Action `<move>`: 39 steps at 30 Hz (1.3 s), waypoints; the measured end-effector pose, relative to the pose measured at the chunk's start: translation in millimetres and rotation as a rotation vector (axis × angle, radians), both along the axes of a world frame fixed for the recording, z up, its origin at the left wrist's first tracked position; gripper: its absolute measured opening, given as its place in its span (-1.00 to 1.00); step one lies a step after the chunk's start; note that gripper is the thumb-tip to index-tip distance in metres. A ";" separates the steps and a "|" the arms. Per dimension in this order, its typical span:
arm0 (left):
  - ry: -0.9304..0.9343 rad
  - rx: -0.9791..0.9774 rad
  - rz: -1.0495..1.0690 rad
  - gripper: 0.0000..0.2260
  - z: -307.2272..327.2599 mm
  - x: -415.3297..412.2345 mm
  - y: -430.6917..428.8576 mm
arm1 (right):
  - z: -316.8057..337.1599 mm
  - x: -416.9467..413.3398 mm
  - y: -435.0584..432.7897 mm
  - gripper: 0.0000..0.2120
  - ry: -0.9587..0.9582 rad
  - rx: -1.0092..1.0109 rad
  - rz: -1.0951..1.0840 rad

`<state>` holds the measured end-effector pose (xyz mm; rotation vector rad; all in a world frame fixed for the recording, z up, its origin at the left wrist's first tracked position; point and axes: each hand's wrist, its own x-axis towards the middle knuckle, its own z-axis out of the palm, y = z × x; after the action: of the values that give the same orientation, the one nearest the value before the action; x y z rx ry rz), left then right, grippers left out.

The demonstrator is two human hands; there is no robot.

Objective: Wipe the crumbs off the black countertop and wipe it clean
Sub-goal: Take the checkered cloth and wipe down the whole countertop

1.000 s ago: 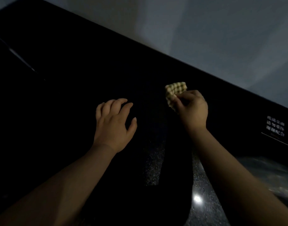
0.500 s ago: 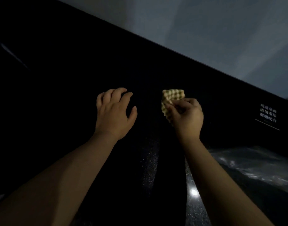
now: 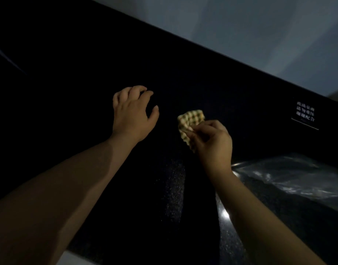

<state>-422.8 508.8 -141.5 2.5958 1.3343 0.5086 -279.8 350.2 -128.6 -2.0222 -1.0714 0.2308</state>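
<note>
The black speckled countertop (image 3: 172, 188) fills most of the dim view. My right hand (image 3: 212, 142) pinches a small yellow checked cloth (image 3: 191, 121) between thumb and fingers, held down at the counter's middle. My left hand (image 3: 133, 113) rests palm down on the counter to the left of the cloth, fingers curled and slightly apart, holding nothing. Fine pale specks show on the counter between my forearms; crumbs cannot be told from the stone's speckle.
A crumpled clear plastic sheet (image 3: 290, 178) lies on the counter at the right. A small sign with white characters (image 3: 306, 113) sits at the far right. A grey wall (image 3: 241, 25) runs behind the counter's back edge. The near edge is at bottom left.
My right hand has drawn the cloth nearer and slightly left across the counter. My left hand has stayed planted in about the same place.
</note>
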 end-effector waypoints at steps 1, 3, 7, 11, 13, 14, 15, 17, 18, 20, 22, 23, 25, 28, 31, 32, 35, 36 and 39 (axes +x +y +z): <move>-0.040 -0.020 -0.009 -0.61 1.0 -0.8 -0.5 | -3.3 -2.4 -1.3 -0.83 -0.017 -0.013 -0.012; -0.156 -0.058 -0.019 -0.66 6.3 -5.5 -3.3 | -7.9 -7.8 -3.2 -0.83 -0.023 -0.007 -0.030; -0.143 -0.098 -0.128 -0.68 16.3 -33.9 -35.8 | -5.1 -24.9 -18.3 -0.85 -0.001 -0.018 -0.004; -0.082 -0.131 -0.141 -0.66 22.6 -75.3 -87.5 | -3.0 -54.3 -48.6 -0.84 0.010 -0.035 0.040; -0.065 -0.147 -0.093 -0.62 22.3 -93.1 -102.3 | -2.8 -69.6 -62.8 -0.83 0.007 -0.041 0.064; -0.051 -0.142 -0.082 -0.61 20.2 -100.4 -106.5 | -2.4 -76.1 -68.7 -0.83 0.014 -0.047 0.078; -0.031 -0.130 -0.084 -0.60 17.7 -106.6 -109.3 | -2.2 -81.4 -73.5 -0.83 0.025 -0.057 0.093; -0.006 -0.102 -0.115 -0.60 11.1 -115.1 -112.3 | 1.1 -84.1 -78.4 -0.86 0.081 -0.075 0.125; -0.011 -0.096 -0.125 -0.60 8.6 -116.9 -113.0 | 4.4 -81.0 -77.9 -0.89 0.125 -0.064 0.128; -0.028 -0.096 -0.126 -0.60 6.1 -117.3 -112.8 | 11.1 -69.6 -72.2 -0.91 0.141 -0.009 0.072; -0.038 -0.088 -0.127 -0.60 4.6 -116.5 -112.8 | 13.3 -57.8 -63.7 -0.87 0.062 0.007 -0.029; -0.039 -0.082 -0.126 -0.61 4.4 -116.7 -113.2 | 12.4 -56.0 -60.1 -0.86 0.027 -0.015 -0.068; -0.038 -0.073 -0.123 -0.61 4.2 -117.1 -113.9 | 6.3 -61.9 -58.6 -0.83 -0.013 -0.061 -0.101; -0.037 -0.070 -0.116 -0.62 4.1 -117.9 -113.4 | -0.3 -83.9 -73.1 -0.82 -0.004 -0.079 -0.086; -0.024 -0.054 -0.116 -0.62 3.2 -117.8 -113.0 | 1.3 -109.2 -101.2 -0.80 -0.023 -0.079 -0.017; -0.016 -0.051 -0.114 -0.62 2.8 -117.5 -112.9 | 2.4 -117.7 -110.5 -0.80 -0.013 -0.087 0.004; -0.006 -0.055 -0.107 -0.61 2.1 -117.0 -112.7 | 6.0 -132.9 -128.2 -0.82 0.078 -0.111 0.065; -0.007 -0.058 -0.109 -0.62 2.1 -117.0 -112.9 | 7.7 -133.8 -130.5 -0.83 0.106 -0.102 0.062; -0.013 -0.045 -0.121 -0.62 2.6 -116.9 -113.4 | 8.7 -135.5 -135.8 -0.82 0.113 -0.044 -0.037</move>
<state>-539.7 395.5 -138.9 2.6116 1.1619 0.4696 -415.3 214.4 -119.9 -2.0402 -0.9653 0.3477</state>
